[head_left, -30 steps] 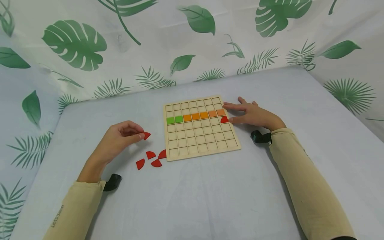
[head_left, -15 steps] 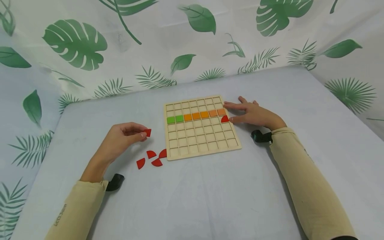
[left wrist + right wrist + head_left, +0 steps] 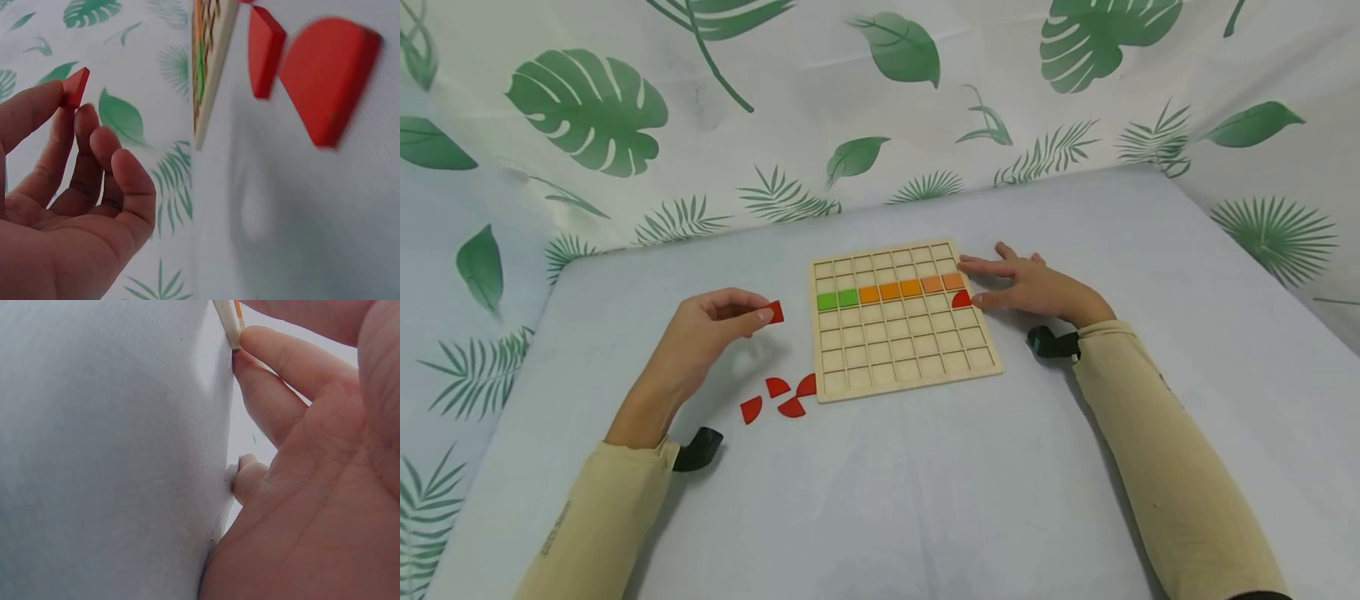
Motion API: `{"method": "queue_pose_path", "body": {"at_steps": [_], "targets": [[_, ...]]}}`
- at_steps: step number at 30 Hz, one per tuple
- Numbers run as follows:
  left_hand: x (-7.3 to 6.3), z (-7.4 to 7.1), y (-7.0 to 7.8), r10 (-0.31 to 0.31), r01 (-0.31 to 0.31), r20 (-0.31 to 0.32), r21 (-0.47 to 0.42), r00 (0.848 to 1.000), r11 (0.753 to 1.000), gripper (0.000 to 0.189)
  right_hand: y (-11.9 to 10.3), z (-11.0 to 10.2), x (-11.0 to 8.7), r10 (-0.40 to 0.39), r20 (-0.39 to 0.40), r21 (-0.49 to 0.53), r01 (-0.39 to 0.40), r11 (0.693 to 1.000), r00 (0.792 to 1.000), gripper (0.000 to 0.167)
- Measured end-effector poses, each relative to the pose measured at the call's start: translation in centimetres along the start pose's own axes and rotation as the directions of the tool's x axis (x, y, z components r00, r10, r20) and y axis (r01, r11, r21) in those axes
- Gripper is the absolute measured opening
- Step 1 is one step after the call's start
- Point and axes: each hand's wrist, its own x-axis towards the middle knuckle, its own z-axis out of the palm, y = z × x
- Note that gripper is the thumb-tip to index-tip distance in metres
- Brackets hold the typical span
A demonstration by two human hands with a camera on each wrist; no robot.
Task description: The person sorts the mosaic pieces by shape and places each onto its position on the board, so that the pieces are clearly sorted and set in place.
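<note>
Tbl (image 3: 880,483): 4 loose red pcs (image 3: 792,407), L hand (image 3: 697,342) holds 1 more (image 3: 778,312).

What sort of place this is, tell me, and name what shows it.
Probably an indoor tabletop set up for recording: a pale-covered table, a leaf-print sheet hung behind it, and small black devices at both wrists.

I count one red piece (image 3: 777,312) in my left grip (image 3: 703,333), four red wedges (image 3: 792,407) near it, and on one board (image 3: 917,369) beside my right grip (image 3: 1036,290), two green tiles (image 3: 847,297), three orange tiles (image 3: 890,291), two peach tiles (image 3: 952,282), one red wedge (image 3: 961,300).
</note>
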Motion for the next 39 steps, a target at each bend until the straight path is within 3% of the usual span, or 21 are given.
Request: {"method": "queue_pose_path", "body": {"at_steps": [13,27,39], "targets": [[1.3,1.8,1.6,0.063,-0.063,-0.004,-0.098,0.998,0.993,0.018,0.0,-0.1,0.0,0.005,-0.004,-0.013,-0.005,1.000,1.000,0.073],[2.2,3.3,3.9,0.147,-0.146,-0.002,-0.175,0.989,0.974,0.019,0.1,-0.1,-0.1,-0.010,-0.005,-0.001,0.010,1.000,1.000,0.073],[3.3,5.1,5.7,0.244,-0.223,0.017,-0.346,0.970,0.912,0.008,0.2,-0.1,0.0,-0.011,-0.004,-0.009,0.011,1.000,1.000,0.071]]}}
